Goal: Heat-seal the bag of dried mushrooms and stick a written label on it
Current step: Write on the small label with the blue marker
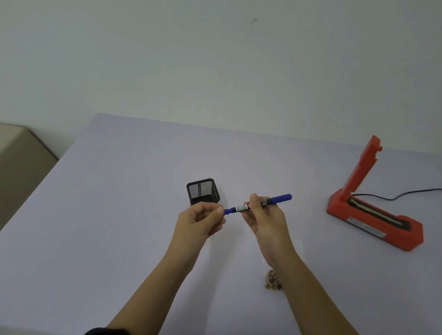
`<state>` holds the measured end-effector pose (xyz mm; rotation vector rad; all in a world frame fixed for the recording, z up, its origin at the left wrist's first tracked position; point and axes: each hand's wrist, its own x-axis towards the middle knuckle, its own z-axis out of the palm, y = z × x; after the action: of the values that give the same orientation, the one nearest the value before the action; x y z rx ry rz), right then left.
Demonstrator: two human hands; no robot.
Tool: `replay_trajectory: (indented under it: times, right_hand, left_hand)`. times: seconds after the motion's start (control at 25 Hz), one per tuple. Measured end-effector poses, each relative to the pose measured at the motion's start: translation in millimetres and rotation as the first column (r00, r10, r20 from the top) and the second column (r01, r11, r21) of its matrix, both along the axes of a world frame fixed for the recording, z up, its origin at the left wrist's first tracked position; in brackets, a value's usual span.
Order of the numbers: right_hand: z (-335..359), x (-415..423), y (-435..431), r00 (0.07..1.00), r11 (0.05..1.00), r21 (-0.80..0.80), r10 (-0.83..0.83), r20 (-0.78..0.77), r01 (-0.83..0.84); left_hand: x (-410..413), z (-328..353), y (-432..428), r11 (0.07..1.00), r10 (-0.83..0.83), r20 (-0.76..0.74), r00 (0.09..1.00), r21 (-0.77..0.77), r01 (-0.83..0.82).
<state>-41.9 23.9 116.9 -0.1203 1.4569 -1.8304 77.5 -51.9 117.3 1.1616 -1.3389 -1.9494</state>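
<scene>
Head view: shows blue marker (261,203) held above tabletop (110,212), long axis left to right, right end tilted up. Finds right hand (266,218) gripping mid-barrel and left hand (202,217) pinching the left end, probably the cap; hands close together. Places bag of dried mushrooms (272,282) nearer the person, largely hidden under right forearm. Notes mesh pen holder (203,192) just behind hands, contents indiscernible. Locates red heat sealer (376,216) well right, arm raised.
</scene>
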Motion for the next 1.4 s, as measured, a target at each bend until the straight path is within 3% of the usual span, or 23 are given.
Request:
replay_trajectory:
  times: [0.32,0.44,0.56,0.64,0.76,0.84,0.96,1.08,1.16,1.24,1.4]
  right_hand:
    - [-2,3,-7,0.977,0.984,-0.017,0.173,-0.124,-0.177]
    - [3,-11,-17,0.928,0.955,0.09,0.296,-0.227,-0.283]
    - [-1,-29,-39,0.959,0.976,0.124,0.203,-0.197,-0.181]
    - [-9,-41,-59,0.945,0.982,0.163,0.141,-0.295,-0.095]
    - [-28,-51,-94,0.75,0.947,0.315,0.25,-0.612,-0.058]
    - [-42,-50,-118,0.561,0.879,0.451,0.453,-0.693,-0.153]
    - [-67,-44,-144,0.235,0.653,0.696,0.757,-0.609,-0.299]
    - [-82,-42,-158,0.106,0.543,0.772,0.834,-0.541,-0.329]
    - [-89,-42,-161,-0.028,0.545,0.791,0.818,-0.574,-0.279]
    - [-97,-42,-161,-0.148,0.609,0.773,0.76,-0.632,-0.177]
    - [-97,-52,-161,-0.131,0.658,0.749,0.738,-0.662,-0.073]
  left_hand:
    - [1,-2,-11,0.989,0.073,-0.031,0.997,0.133,-0.068]
    - [-3,-5,-20,0.98,0.123,-0.05,0.991,0.166,-0.113]
    - [-8,-9,-38,0.985,0.145,-0.045,0.988,0.097,-0.14]
    - [-13,-18,-56,0.993,0.113,0.084,0.99,-0.053,-0.109]
    - [-20,-49,-92,0.936,0.137,0.53,0.837,-0.347,0.066]
    - [-25,-69,-107,0.922,0.062,0.688,0.723,-0.317,0.222]
    - [-32,-86,-111,0.921,-0.017,0.678,0.735,-0.277,0.276]
    - [-31,-92,-117,0.914,0.008,0.625,0.78,-0.322,0.248]
    - [-32,-94,-121,0.913,0.022,0.616,0.788,-0.333,0.234]
    - [-34,-95,-122,0.915,0.029,0.605,0.796,-0.336,0.222]
    - [-32,-94,-121,0.928,0.025,0.604,0.797,-0.311,0.206]
